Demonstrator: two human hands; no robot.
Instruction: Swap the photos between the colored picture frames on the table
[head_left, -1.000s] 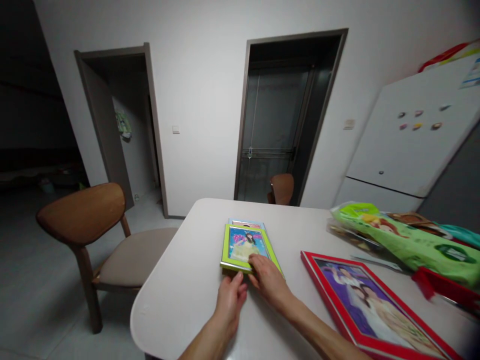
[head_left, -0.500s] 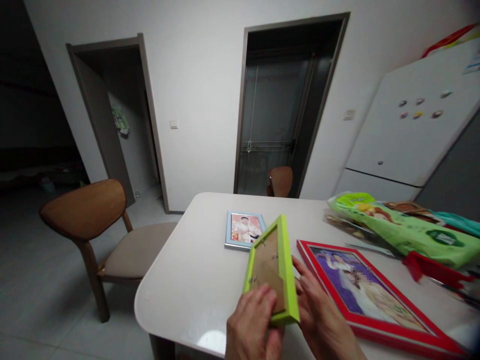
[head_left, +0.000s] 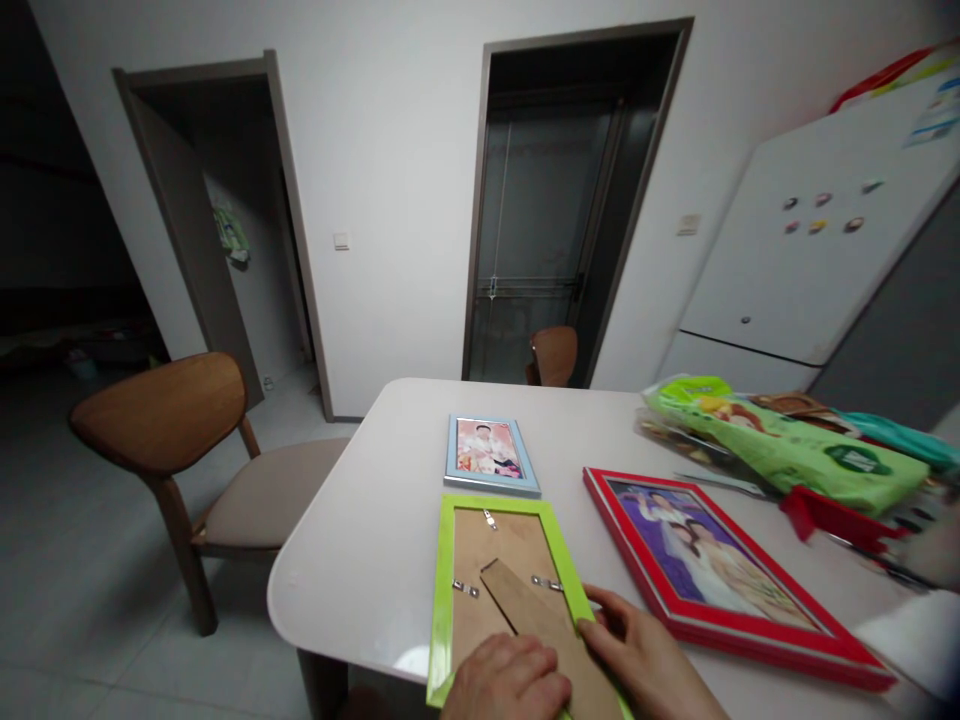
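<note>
A lime-green photo frame (head_left: 443, 600) lies back side up over the near part of the table, its brown backing board and metal clips showing. A brown stand leg (head_left: 517, 595) runs slantwise across the backing. My left hand (head_left: 510, 682) has its bent fingers over the lower part of the backing and stand leg; its thumb is hidden. Along the frame's right edge, my right hand (head_left: 637, 645) grips with thumb on top and fingers at the side. Just beyond is a light-blue photo frame (head_left: 453, 460), picture up. To the right lies a larger red photo frame (head_left: 630, 560), also picture up.
A green printed plastic bag (head_left: 795, 450) and a red object (head_left: 814, 518) lie at the table's right side. A wooden chair (head_left: 169, 410) stands left of the white table (head_left: 352, 560). Another chair back (head_left: 553, 355) shows behind it, with a fridge (head_left: 780, 240) at right.
The green photo frame has tipped from a steep tilt to nearly flat, so its whole backing faces me. Both hands stay on it. The view has shifted slightly.
</note>
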